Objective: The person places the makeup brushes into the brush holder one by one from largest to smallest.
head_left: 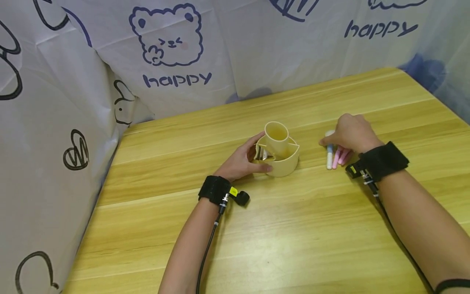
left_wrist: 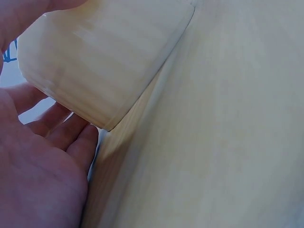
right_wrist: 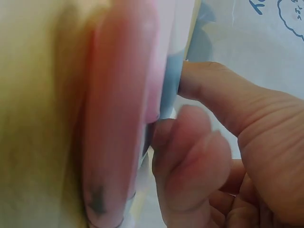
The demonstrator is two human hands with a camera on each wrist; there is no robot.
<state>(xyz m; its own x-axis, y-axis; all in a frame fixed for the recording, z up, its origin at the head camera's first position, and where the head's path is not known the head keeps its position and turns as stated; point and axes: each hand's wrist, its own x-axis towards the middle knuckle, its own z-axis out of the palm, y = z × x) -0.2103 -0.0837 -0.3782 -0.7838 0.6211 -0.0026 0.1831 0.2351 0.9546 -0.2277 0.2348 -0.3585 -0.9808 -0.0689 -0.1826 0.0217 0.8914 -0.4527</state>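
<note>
A cream pen holder (head_left: 282, 168) with a tall round tube (head_left: 276, 143) and side compartments stands on the table. My left hand (head_left: 238, 161) grips its left side, thumb in front and fingers behind; the left wrist view shows the fingers against its wall (left_wrist: 109, 61). Something silvery (head_left: 262, 154) sits in the left compartment. To the right, my right hand (head_left: 354, 132) pinches a blue-and-white marker (head_left: 329, 160) lying on the table. Several pink markers (head_left: 335, 160) lie beside it, partly under the hand. One pink marker (right_wrist: 116, 123) looms close and blurred in the right wrist view.
The wood-grain table (head_left: 257, 245) runs up to a white patterned cloth (head_left: 235, 49) at the back and left. Black wrist straps (head_left: 383, 161) with cameras and cables (head_left: 205, 249) trail along both forearms.
</note>
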